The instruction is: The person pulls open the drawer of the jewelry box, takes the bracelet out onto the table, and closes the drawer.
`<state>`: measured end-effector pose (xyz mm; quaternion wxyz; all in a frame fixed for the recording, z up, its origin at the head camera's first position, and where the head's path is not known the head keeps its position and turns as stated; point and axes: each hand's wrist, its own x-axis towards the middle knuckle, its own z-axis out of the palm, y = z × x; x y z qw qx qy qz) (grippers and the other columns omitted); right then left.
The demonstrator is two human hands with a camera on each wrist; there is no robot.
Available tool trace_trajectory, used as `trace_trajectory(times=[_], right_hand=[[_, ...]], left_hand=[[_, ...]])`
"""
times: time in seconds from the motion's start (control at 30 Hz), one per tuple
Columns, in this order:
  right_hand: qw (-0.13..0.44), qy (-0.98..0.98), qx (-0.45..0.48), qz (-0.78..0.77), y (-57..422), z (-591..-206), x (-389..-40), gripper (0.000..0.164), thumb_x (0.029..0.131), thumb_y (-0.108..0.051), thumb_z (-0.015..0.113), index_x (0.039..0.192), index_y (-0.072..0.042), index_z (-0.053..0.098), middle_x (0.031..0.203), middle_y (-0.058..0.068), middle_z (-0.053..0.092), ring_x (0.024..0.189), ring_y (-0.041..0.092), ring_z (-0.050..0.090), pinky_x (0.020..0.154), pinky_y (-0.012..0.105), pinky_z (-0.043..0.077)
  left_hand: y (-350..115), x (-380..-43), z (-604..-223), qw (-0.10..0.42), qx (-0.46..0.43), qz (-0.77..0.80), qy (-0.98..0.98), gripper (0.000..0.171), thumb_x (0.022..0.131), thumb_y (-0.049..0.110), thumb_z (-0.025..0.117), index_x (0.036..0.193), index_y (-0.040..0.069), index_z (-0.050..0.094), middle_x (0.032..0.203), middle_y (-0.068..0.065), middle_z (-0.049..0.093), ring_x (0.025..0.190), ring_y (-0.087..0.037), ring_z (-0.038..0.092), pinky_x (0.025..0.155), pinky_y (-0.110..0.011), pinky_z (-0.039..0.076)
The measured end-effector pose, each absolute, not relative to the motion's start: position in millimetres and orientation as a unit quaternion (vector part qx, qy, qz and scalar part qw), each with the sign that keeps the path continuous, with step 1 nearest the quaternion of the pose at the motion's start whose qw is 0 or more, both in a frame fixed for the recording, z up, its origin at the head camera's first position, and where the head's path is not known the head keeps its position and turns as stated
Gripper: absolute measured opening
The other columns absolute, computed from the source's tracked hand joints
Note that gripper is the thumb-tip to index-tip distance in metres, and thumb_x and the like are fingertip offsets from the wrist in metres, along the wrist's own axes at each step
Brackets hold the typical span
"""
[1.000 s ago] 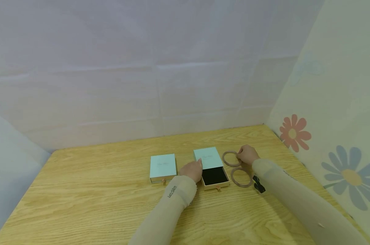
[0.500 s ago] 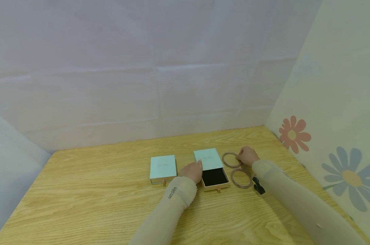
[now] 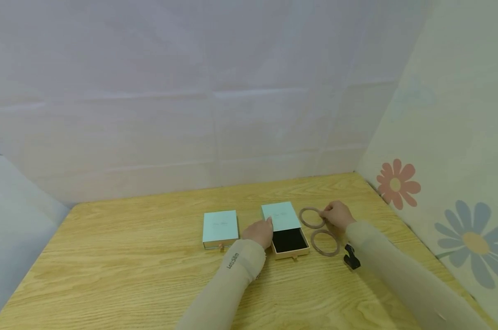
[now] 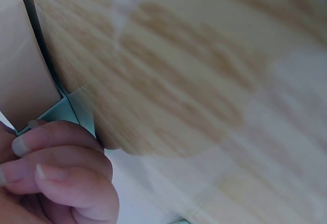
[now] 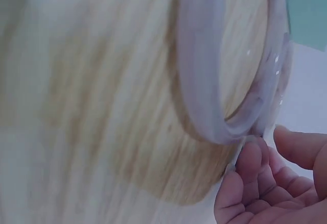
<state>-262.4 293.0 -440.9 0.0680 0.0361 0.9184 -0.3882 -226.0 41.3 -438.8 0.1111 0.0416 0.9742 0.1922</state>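
Two boxes with pale mint tops lie on the wooden table [image 3: 150, 256]. The right box [image 3: 280, 216] has its drawer [image 3: 290, 243] slid out, showing a black lining. My left hand [image 3: 259, 232] grips this box at its left side, thumb at the top edge; curled fingers [image 4: 71, 178] show by its corner in the left wrist view. Right of the box are two smooth mauve bangles. My right hand [image 3: 338, 214] pinches the right edge of the far bangle [image 3: 312, 226]; the near bangle [image 3: 325, 254] lies just below it. Their rims overlap in the right wrist view.
Left of my left hand sits the other box [image 3: 220, 227], its drawer pushed in and a small pull tab in front. A pale wall covering [image 3: 150, 137] rises behind the table, and a flower-printed panel [image 3: 439, 183] stands along the right edge.
The head view has tilted slightly, so everything sits a little lower. My right hand and wrist have shifted slightly right, still pinching the bangle. My left hand has stayed on the box.
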Motion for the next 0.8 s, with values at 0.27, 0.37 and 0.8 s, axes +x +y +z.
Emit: trace_trajectory(times=[0.27, 0.37, 0.8], right_hand=[[0.052, 0.902, 0.052, -0.426, 288, -427, -246, 0.023, 0.099, -0.006, 0.052, 0.101, 0.015, 0.060, 0.082, 0.018, 0.064, 0.068, 0.021, 0.053, 0.059, 0.031, 0.045], [0.048, 0.901, 0.050, -0.427, 288, -422, -239, 0.025, 0.100, -0.007, 0.050, 0.105, 0.016, 0.058, 0.089, 0.021, 0.063, 0.076, 0.026, 0.057, 0.065, 0.035, 0.048], [0.018, 0.894, 0.047, -0.446, 279, -408, -217, 0.028, 0.100, -0.010, 0.053, 0.109, 0.016, 0.058, 0.089, 0.024, 0.064, 0.085, 0.036, 0.063, 0.073, 0.041, 0.052]], left_hand=[[42, -227, -440, 0.109, 0.042, 0.196, 0.973, 0.068, 0.109, 0.038, 0.022, 0.050, 0.009, 0.041, 0.045, -0.002, 0.031, 0.041, -0.015, 0.030, 0.040, -0.027, 0.029], [42, -227, -441, 0.108, 0.044, 0.196, 0.974, 0.068, 0.108, 0.038, 0.023, 0.049, 0.009, 0.040, 0.045, -0.002, 0.030, 0.040, -0.015, 0.029, 0.040, -0.027, 0.028], [40, -225, -436, 0.115, 0.042, 0.189, 0.974, 0.068, 0.108, 0.039, 0.022, 0.051, 0.009, 0.042, 0.047, -0.003, 0.034, 0.042, -0.015, 0.034, 0.041, -0.027, 0.032]])
